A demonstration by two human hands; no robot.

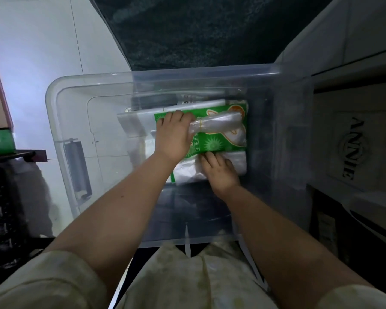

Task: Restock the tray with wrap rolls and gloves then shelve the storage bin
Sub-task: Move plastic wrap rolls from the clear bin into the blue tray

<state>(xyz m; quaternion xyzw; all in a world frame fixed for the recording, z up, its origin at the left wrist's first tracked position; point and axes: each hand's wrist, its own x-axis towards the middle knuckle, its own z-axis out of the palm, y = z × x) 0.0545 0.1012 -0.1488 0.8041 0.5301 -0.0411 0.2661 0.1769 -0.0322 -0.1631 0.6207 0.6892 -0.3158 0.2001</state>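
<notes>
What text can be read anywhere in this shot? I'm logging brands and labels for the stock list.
"ANNIE": raised letters running sideways on the pale box right of the clear storage bin.
Small print along the edge of the green glove packet, under the left hand: too small to read.
Dark marks on the white pack behind it: blurred, unreadable.

Head camera looks steeply down, close, into the clear bin
</notes>
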